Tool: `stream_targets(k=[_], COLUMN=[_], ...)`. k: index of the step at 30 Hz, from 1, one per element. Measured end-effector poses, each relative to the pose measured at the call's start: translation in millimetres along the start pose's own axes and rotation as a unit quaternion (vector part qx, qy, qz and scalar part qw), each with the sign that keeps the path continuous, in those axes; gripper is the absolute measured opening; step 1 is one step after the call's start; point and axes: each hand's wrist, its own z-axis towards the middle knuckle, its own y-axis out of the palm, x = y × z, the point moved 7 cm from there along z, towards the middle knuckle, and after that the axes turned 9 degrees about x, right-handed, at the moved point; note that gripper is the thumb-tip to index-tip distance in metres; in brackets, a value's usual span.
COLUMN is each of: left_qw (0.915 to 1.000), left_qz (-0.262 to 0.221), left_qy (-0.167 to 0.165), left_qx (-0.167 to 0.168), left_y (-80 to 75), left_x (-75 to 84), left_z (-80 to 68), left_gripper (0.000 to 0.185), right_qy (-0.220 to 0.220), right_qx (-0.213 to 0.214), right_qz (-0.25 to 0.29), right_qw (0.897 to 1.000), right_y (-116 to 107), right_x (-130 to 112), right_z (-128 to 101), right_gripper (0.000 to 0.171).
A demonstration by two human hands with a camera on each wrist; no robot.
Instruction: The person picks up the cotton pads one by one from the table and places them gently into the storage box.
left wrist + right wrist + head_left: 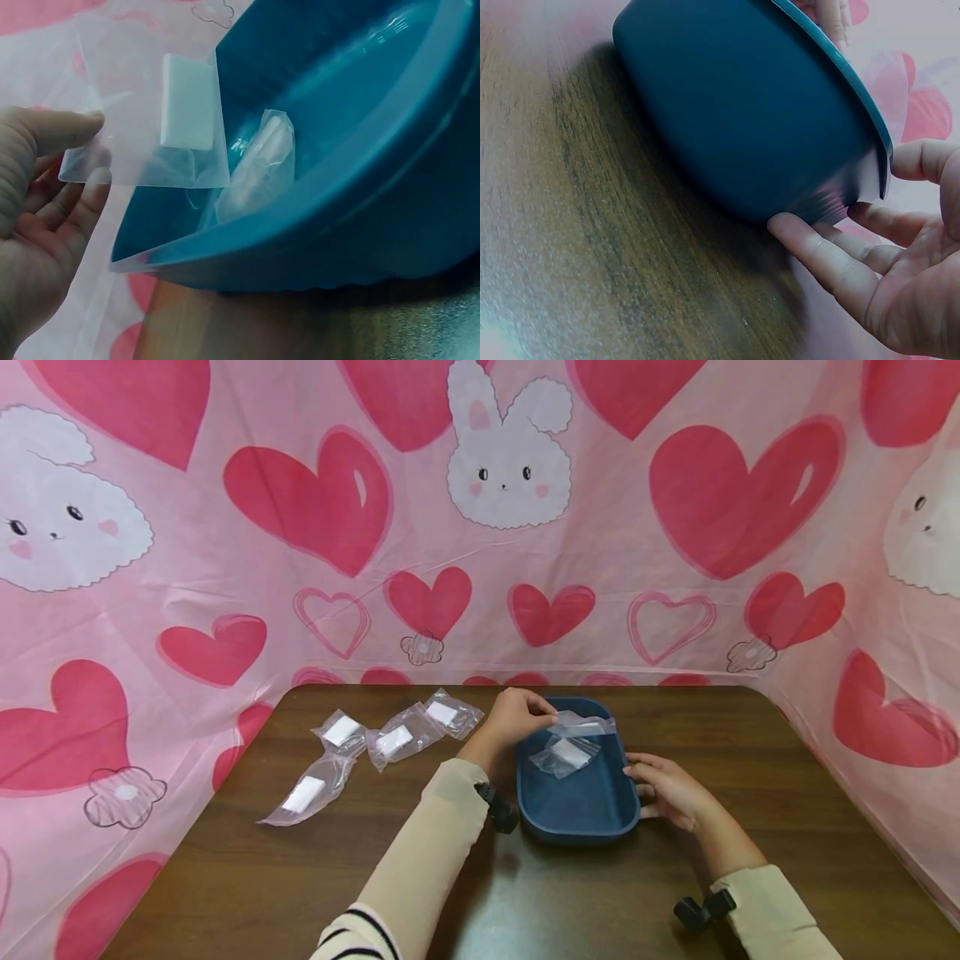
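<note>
- Left hand [516, 714] pinches a bag [581, 724] over the blue tray [577, 822].
- Right hand [666, 789], fingers relaxed, steadies the tray's side.
- One packet [564, 754] already in tray; four bags [390, 742] left on the table [750, 827].

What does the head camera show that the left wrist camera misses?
Only the head view shows four clear packets lying on the brown table, and the right hand resting against the blue tray. Only the left wrist view shows the white pad inside the pinched packet close up. Both show the left hand holding that packet over the tray, with another packet inside.
</note>
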Motion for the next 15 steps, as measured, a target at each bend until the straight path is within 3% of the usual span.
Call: stream_targets(k=[4, 7, 11, 15], left_qw=[0.9994, 0.9971, 0.9905, 0.9854], left_qz=[-0.011, -0.021, -0.035, -0.056], left_qy=[-0.023, -0.037, -0.037, -0.036], left_qx=[-0.022, -0.063, -0.128, -0.157], left_y=[3.1, 7.0, 13.2, 15.9], left_x=[-6.1, -9.9, -10.8, -8.7], left_z=[-2.9, -6.2, -11.3, -13.8], left_gripper=[0.010, 0.009, 0.012, 0.018], right_qy=[-0.003, -0.004, -0.006, -0.010], right_qx=[0.000, -0.002, -0.003, -0.007], right_qz=[0.003, 0.008, 0.014, 0.014], right_qw=[1.000, 1.000, 1.000, 1.000], right_y=[0.1, 0.1, 0.0, 0.4], right_x=[-0.3, -0.4, -0.3, -0.6], right_z=[-0.1, -0.2, -0.6, -0.8], right_gripper=[0.062, 0.062, 0.062, 0.061])
